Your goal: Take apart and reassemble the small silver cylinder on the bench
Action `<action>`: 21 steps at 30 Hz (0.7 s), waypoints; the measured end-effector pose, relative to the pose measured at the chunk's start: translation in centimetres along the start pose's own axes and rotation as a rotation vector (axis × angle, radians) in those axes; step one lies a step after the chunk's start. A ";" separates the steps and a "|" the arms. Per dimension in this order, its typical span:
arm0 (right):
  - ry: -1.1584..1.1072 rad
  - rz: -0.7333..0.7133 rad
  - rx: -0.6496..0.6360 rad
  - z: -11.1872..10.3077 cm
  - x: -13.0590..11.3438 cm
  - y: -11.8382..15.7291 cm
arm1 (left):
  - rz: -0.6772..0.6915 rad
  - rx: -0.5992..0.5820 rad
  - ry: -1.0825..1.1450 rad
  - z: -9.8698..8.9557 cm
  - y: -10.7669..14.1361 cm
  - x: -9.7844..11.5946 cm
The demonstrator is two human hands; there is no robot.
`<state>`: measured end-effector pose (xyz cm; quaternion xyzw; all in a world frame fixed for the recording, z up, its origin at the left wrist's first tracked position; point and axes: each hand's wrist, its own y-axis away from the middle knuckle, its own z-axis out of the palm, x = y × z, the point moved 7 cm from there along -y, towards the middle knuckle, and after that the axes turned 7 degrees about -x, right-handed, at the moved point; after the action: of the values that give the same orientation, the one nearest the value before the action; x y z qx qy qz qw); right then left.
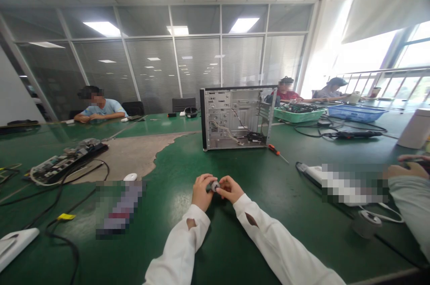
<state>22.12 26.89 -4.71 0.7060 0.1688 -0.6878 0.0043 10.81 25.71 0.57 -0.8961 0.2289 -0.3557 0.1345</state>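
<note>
Both my hands meet over the green table, in front of an open computer case. My left hand is closed round a small round grey metallic part, holding it from the left. From the right, the fingers of my right hand are pinched on the same part. Its details are too small to make out. The computer case stands upright beyond my hands, its open side showing bare metal and some cables. An orange-handled screwdriver lies at its right corner.
A circuit assembly with black cables lies left, near a blurred purple item. Green and blue baskets stand back right. A white power strip and another person's sleeve are at right. More people sit across the table.
</note>
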 end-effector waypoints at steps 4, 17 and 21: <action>0.036 0.016 0.024 -0.2 0.5 -0.1 | 0.021 0.025 0.035 0.0 0.1 -0.1; 0.016 0.037 0.052 -0.4 0.2 0.1 | 0.126 0.048 0.077 -0.3 0.1 1.1; -0.003 0.040 0.071 -0.6 0.3 -0.1 | 0.138 0.064 0.079 -0.5 0.2 1.2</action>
<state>22.65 27.16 -4.96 0.7080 0.1304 -0.6941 -0.0068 11.19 24.86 1.53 -0.8586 0.2838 -0.3879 0.1782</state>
